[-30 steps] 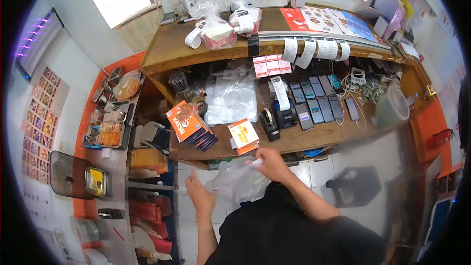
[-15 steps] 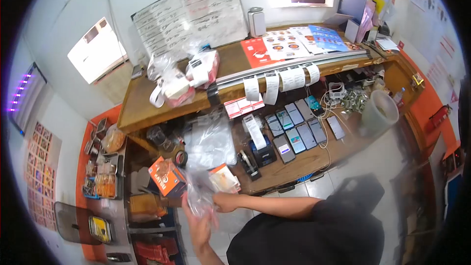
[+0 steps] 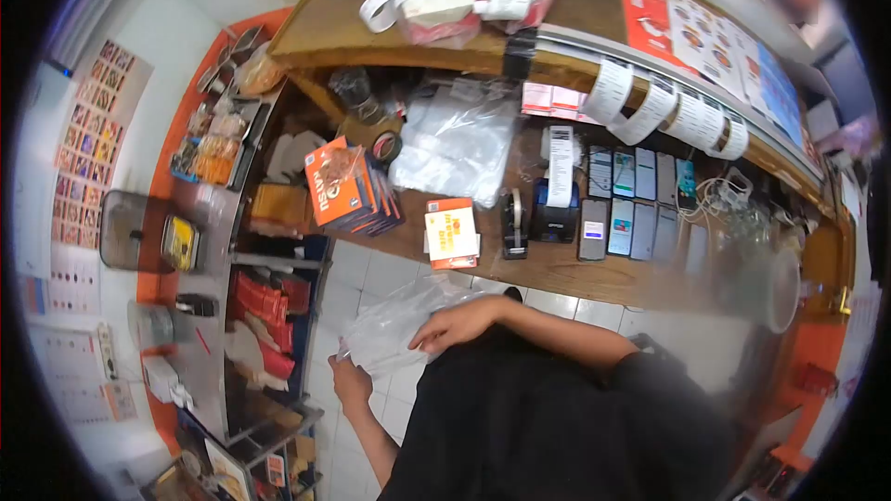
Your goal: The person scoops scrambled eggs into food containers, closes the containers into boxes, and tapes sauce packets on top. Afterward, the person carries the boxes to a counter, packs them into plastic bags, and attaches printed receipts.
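The left hand (image 3: 351, 382) appears closed on one edge of a clear plastic bag (image 3: 385, 315). The right hand (image 3: 459, 325) lies with bent fingers against the bag's other side; whether it pinches the film or merely rests on it cannot be told. The bag spreads, creased and slack, between the hands and a little beyond them.

Handling, in the inspector's judgement: the left pinch should stay firm at the film's edge while the right fingertips separate the layers, since thin film clings and creases readily. An even, light pull is advised over a sharp one.

Edges: just beyond the bag runs the front edge of the wooden counter (image 3: 557, 274); contact between them cannot be confirmed. Near that edge, ahead of the grip, lie printed cards (image 3: 452, 232), with an orange KATSU-printed stack (image 3: 336, 187) to their left and a black tape dispenser (image 3: 513, 234) to their right. The shelving unit (image 3: 212, 292) stands left of the left hand.

Room: tiled floor (image 3: 360, 271) shows between that unit and the bag, judged the easier side for movement.
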{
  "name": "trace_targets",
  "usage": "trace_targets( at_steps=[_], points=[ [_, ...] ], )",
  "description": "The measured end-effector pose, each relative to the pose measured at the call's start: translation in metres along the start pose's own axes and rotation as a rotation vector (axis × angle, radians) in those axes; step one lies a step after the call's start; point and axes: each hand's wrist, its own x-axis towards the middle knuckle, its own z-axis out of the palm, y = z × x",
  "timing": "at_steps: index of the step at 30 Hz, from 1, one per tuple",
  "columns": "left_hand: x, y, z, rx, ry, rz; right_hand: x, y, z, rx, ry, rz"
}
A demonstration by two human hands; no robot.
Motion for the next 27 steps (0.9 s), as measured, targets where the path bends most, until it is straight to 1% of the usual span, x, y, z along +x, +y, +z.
trace_targets(
  at_steps=[1, 3, 5, 6, 8, 10, 11, 12, 13, 15, 16, 17, 19, 20, 21, 22, 23, 25, 26, 27],
  points=[
    [-0.004, -0.014, 0.004, 0.003, -0.003, -0.031, -0.003, -0.019, -0.014, 0.437, -0.087, -0.132],
    [0.002, -0.041, 0.008, -0.013, -0.066, 0.165, -0.006, -0.001, -0.041, 0.551, 0.239, 0.086],
    [0.003, -0.059, 0.006, -0.024, -0.068, 0.151, 0.001, 0.004, -0.061, -0.06, 0.929, 0.438],
    [0.007, -0.064, 0.005, -0.044, -0.065, 0.158, 0.009, 0.01, -0.065, -0.059, 0.932, 0.437],
    [0.018, -0.067, 0.003, -0.084, -0.059, 0.188, 0.027, 0.039, -0.079, -0.531, 1.168, 0.795],
    [0.032, -0.066, -0.003, -0.12, -0.065, 0.219, 0.046, 0.071, -0.078, -0.536, 1.209, 0.832],
    [0.042, -0.064, -0.008, -0.117, -0.111, 0.226, 0.057, 0.09, -0.076, -0.532, 1.237, 0.861],
    [0.048, -0.067, -0.015, -0.113, -0.156, 0.228, 0.058, 0.11, -0.076, -0.447, 1.267, 0.847],
    [0.054, -0.071, -0.022, -0.112, -0.163, 0.232, 0.056, 0.111, -0.074, -0.445, 1.27, 0.855],
    [0.069, -0.068, -0.028, -0.131, -0.15, 0.248, 0.04, 0.11, -0.077, -0.097, 1.326, 0.864],
    [0.078, -0.07, -0.026, -0.146, -0.162, 0.272, 0.038, 0.127, -0.076, -0.114, 1.425, 0.766],
    [0.086, -0.079, -0.025, -0.139, -0.176, 0.3, 0.032, 0.142, -0.071, -0.097, 1.406, 0.774],
    [0.11, -0.08, -0.027, -0.143, -0.193, 0.357, 0.025, 0.146, -0.077, -0.091, 1.28, 0.766],
    [0.12, -0.082, -0.029, -0.127, -0.238, 0.333, 0.02, 0.149, -0.079, -0.1, 1.3, 0.776],
    [0.13, -0.086, -0.031, -0.107, -0.282, 0.304, 0.018, 0.129, -0.08, -0.074, 1.315, 0.778],
    [0.143, -0.092, -0.028, -0.077, -0.251, 0.396, 0.019, 0.118, -0.077, -0.042, 1.324, 0.781],
    [0.154, -0.1, -0.027, -0.075, -0.26, 0.406, 0.02, 0.124, -0.072, -0.039, 1.335, 0.789],
    [0.178, -0.09, -0.033, -0.095, -0.269, 0.442, 0.022, 0.127, -0.073, 0.064, 1.528, 0.645],
    [0.187, -0.085, -0.037, -0.099, -0.272, 0.457, 0.02, 0.127, -0.072, 0.065, 1.554, 0.6],
    [0.194, -0.08, -0.043, -0.106, -0.275, 0.451, 0.018, 0.12, -0.076, 0.059, 1.563, 0.6]
  ],
)
